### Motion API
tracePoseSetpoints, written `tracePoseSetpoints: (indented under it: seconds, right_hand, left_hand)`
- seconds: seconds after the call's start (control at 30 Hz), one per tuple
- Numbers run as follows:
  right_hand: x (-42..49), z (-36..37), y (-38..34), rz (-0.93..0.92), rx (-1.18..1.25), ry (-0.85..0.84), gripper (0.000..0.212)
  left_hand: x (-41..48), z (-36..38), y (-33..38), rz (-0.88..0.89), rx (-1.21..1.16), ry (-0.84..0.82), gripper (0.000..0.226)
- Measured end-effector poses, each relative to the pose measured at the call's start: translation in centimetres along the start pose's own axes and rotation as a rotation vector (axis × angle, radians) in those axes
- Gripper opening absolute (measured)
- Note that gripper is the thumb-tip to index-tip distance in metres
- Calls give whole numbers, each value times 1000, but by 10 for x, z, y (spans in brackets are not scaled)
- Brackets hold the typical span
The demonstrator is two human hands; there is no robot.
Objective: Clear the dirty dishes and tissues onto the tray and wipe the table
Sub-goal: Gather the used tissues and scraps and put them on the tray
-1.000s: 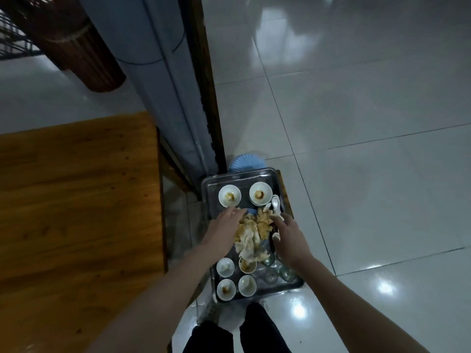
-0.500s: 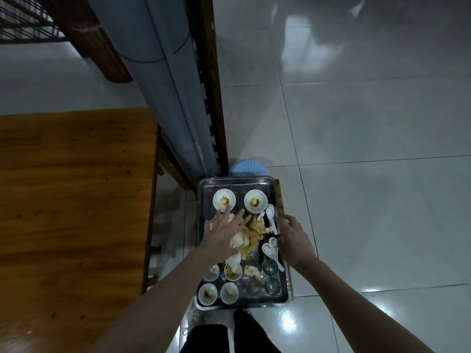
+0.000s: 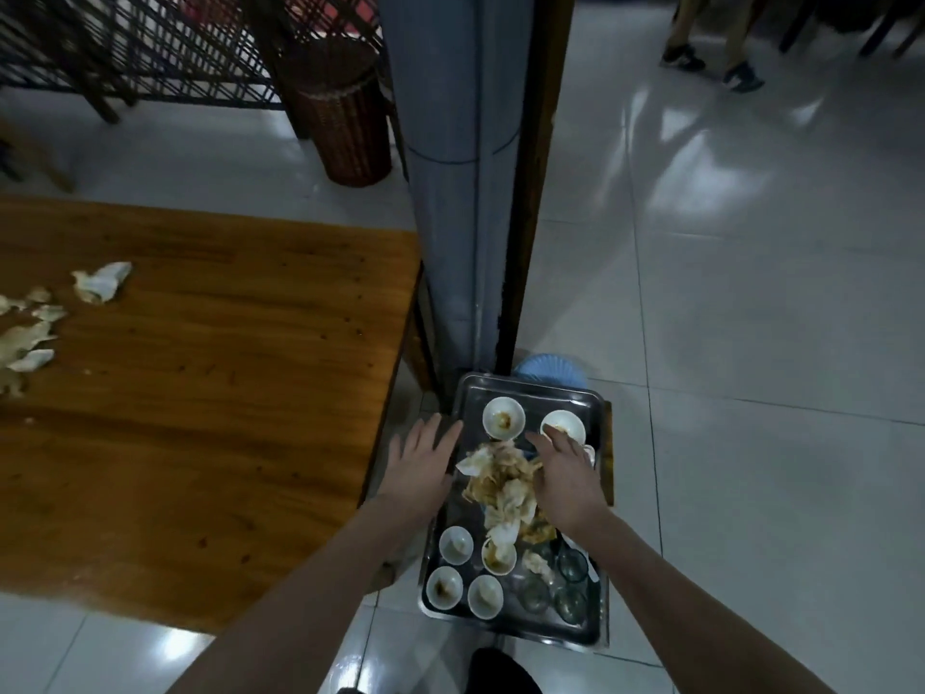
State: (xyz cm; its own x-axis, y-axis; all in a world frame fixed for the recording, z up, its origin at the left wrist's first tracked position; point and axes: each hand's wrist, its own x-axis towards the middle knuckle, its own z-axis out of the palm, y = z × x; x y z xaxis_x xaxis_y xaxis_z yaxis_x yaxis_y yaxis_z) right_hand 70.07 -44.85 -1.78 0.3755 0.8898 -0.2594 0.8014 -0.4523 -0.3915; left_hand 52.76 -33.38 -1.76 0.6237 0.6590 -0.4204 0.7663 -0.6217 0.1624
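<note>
A metal tray (image 3: 540,393) sits low beside the wooden table (image 3: 210,393). It holds several small white bowls (image 3: 503,418), some glass cups (image 3: 570,566) and a pile of crumpled, stained tissues (image 3: 503,485) in its middle. My left hand (image 3: 420,465) hovers open at the tray's left edge, fingers spread, holding nothing. My right hand (image 3: 563,473) rests palm down on the right side of the tissue pile, fingers spread. More used tissues (image 3: 100,282) lie on the table's far left.
A grey pillar (image 3: 450,192) and a dark wooden post (image 3: 530,192) rise just behind the tray. A blue object (image 3: 550,369) peeks out behind the tray. A wicker bin (image 3: 345,127) and lattice screen stand at the back. Another person's feet (image 3: 711,62) are far right on the tiled floor.
My left hand has drawn off the tissue pile to the tray's left edge. My right hand moved onto the pile. The view lifted, showing more table and tissues on it.
</note>
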Motion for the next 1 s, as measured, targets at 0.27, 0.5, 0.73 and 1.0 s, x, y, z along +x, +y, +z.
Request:
tracePoseSetpoints:
  seconds: [0.27, 0.5, 0.73, 1.0]
  right_hand:
    - [-9, 22, -93, -198, -99, -20, 61]
    - [-30, 50, -201, -355, -125, -9, 59]
    - [-50, 92, -308, -420, -141, -34, 58]
    - [-63, 142, -416, -492, -148, -14, 55]
  left_hand:
    - [-68, -8, -80, -101, -95, 101, 65]
    - [-146, -10, -176, -189, -155, 153, 61]
    - [-224, -9, -269, -306, -167, 166, 60]
    - [-293, 5, -369, -428, -200, 231, 61]
